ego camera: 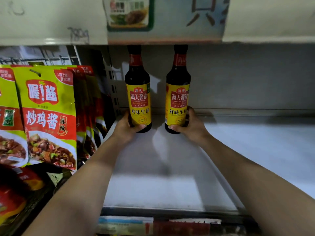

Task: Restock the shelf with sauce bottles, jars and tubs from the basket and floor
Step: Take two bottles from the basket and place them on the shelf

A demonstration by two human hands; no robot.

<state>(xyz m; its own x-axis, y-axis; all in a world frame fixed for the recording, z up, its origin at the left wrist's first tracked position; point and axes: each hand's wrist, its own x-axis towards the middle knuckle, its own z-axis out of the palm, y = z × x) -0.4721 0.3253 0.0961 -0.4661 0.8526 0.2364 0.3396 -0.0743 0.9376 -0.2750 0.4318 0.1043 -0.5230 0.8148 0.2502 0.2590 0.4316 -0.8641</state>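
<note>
Both forearms stretch over the price strip (153, 225) and across the white shelf (153, 184). My left hand (125, 129) wraps the base of the left bottle (138, 92), and my right hand (192, 126) clasps the right bottle (178, 94) the same way. Both bottles are upright, near the back and apart from each other. I cannot tell if their bases are fully down. Letting go too early could topple one, since they are tall and narrow. Lifting could knock the caps on the upper shelf (51, 38) close above. The count is two soy sauce bottles, one per hand. To the left hang sauce pouches (46, 116), two facing me and more behind.
</note>
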